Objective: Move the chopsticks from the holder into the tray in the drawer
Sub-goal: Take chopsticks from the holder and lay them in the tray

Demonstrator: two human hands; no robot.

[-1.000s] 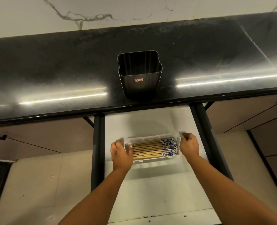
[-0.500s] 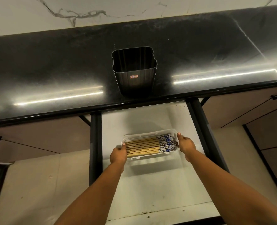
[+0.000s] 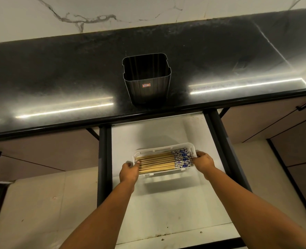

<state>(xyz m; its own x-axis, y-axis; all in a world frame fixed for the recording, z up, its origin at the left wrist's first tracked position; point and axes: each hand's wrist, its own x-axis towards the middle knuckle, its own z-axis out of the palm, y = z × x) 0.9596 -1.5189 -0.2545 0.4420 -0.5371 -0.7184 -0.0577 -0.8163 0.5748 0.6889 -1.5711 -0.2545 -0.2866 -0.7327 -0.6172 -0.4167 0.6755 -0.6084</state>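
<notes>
Head view: chopsticks [image 3: 164, 161] lie flat in tray [image 3: 166, 147] on drawer [image 3: 166, 209] floor, below empty holder [image 3: 146, 79] on table [image 3: 59, 78]. Left hand [image 3: 129, 172] grips tray's left end, right hand [image 3: 204, 161] its right end. Judgement: keep tray level (sticks roll), set down squarely. Since half a second ago: tray much as placed, holder shifted only in frame.
</notes>
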